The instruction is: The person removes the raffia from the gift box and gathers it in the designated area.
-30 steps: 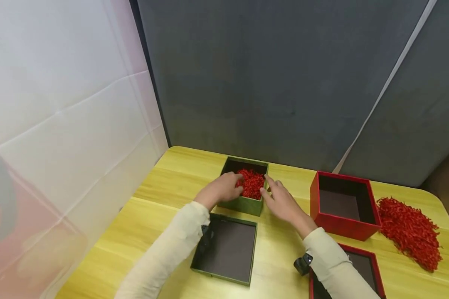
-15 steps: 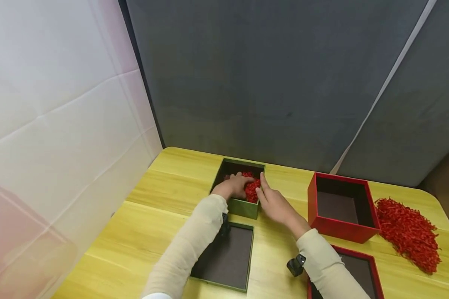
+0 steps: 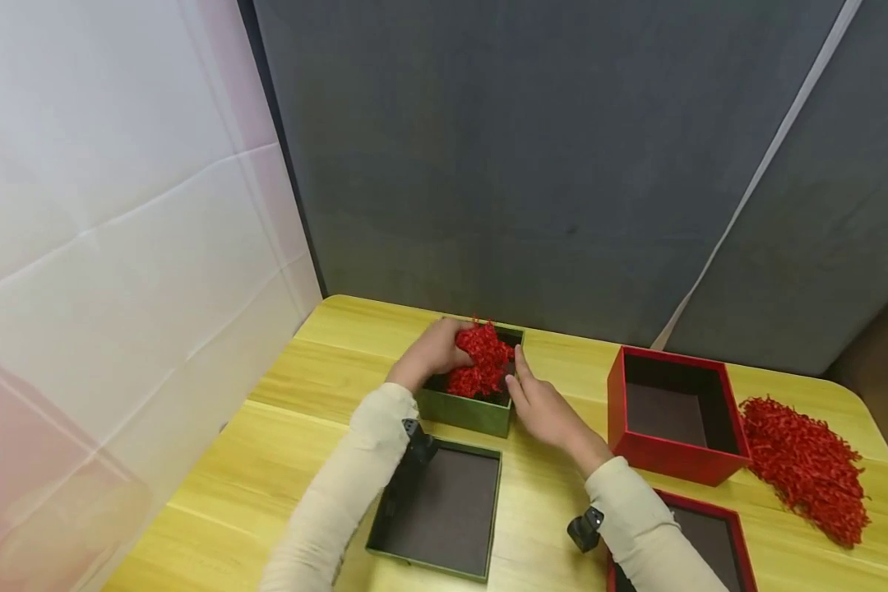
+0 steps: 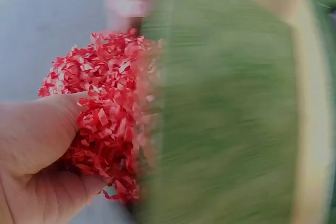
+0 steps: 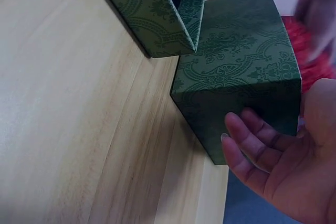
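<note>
A green patterned box (image 3: 464, 410) (image 5: 239, 82) stands on the yellow table, and a clump of red shredded paper (image 3: 479, 367) (image 4: 100, 114) rises out of it. My left hand (image 3: 435, 352) (image 4: 37, 150) grips that clump from the left, lifting it above the rim. My right hand (image 3: 538, 404) (image 5: 278, 156) rests with straight fingers against the box's right side wall. In the left wrist view the box wall (image 4: 220, 114) is a green blur.
The green lid (image 3: 440, 510) (image 5: 157, 9) lies upturned in front of the box. To the right stand an open red box (image 3: 673, 415), a red lid (image 3: 710, 534) at the near edge, and a loose pile of red shreds (image 3: 807, 464). A grey curtain hangs behind the table.
My left hand has closed round the red shreds inside the green box and raised them above its rim. My right hand stays against the box's right side.
</note>
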`<act>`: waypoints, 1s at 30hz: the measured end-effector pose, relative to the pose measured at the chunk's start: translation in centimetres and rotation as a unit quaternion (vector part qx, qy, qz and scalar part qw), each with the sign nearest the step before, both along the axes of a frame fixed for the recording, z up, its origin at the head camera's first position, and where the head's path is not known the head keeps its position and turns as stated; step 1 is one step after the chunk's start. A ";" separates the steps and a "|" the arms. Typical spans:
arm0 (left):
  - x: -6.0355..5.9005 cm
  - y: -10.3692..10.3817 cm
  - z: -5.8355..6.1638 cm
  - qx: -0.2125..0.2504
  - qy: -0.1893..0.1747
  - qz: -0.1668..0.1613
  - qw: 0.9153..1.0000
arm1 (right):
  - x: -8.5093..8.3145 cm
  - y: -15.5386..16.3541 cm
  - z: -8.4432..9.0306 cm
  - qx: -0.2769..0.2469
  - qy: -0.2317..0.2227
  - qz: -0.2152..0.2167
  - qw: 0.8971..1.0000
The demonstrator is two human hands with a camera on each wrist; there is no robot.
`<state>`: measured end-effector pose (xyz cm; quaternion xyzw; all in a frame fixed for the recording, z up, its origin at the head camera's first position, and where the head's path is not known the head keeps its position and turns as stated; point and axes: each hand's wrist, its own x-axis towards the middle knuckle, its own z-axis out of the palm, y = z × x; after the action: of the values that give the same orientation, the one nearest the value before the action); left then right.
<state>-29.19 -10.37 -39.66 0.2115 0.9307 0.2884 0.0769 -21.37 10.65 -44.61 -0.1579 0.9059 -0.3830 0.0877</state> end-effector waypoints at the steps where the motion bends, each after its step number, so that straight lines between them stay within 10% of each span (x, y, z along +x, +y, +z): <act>1: -0.1 -0.8 1.0 0.020 0.017 0.006 1.000 | 0.0 0.0 0.0 0.001 0.002 0.000 1.000; 5: -0.2 -4.4 4.5 0.058 0.069 0.070 0.993 | -0.2 -0.1 -0.1 -0.001 0.004 0.004 1.000; 8: -0.6 -7.3 5.0 0.049 0.080 0.125 0.988 | -0.2 -0.1 -0.1 -0.001 0.001 0.007 1.000; 14: -1.2 -12.1 1.3 0.003 0.026 0.187 0.982 | -0.1 -0.4 0.1 0.001 -0.001 0.012 1.000; 21: -0.1 -12.8 -2.2 -0.019 -0.046 0.219 0.974 | -0.4 -0.9 0.1 0.011 0.015 0.017 1.000; 30: 3.4 -9.0 -1.9 -0.068 0.046 0.196 0.977 | 0.0 -1.2 0.1 0.010 0.024 0.013 1.000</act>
<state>-25.81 -19.40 -41.54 0.0326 0.9739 0.2243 -0.0098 -21.40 9.47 -44.55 -0.1781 0.9093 -0.3692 0.0719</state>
